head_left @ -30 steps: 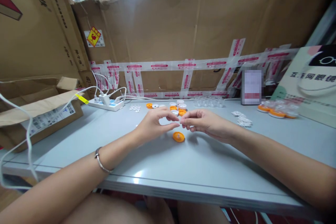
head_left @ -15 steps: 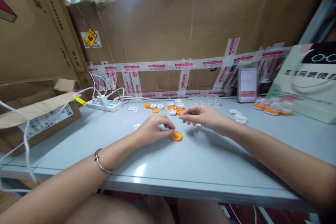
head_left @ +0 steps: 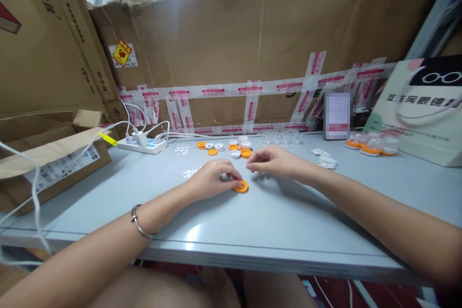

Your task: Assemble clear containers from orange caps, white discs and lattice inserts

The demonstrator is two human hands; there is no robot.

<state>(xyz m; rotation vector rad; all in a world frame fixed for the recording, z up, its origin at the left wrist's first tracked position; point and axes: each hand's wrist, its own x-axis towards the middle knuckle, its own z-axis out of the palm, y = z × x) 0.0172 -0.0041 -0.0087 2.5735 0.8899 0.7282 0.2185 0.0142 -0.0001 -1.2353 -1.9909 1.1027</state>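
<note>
Coming down since a second ago, the left hand's [head_left: 212, 179] fingertips are now touching the orange disc [head_left: 243, 188], and the right hand [head_left: 276, 162] is staying a little way apart from them. The disc is lying flat on the gray table [head_left: 288, 231], right in front of the person. The left thumb and finger are bending close together over its left side, but one cannot tell if they are pinching it or just resting there. The right hand is hanging beyond the disc, a bit to the right, with its fingers curling in. One cannot tell if anything tiny is hiding inside. Farther back, round orange and white pieces [head_left: 235, 153] are sitting in a bunch. Little white bits [head_left: 189, 173] are lying behind the left hand, and clear cups [head_left: 283, 137] are standing near the big cardboard [head_left: 202, 43].
</note>
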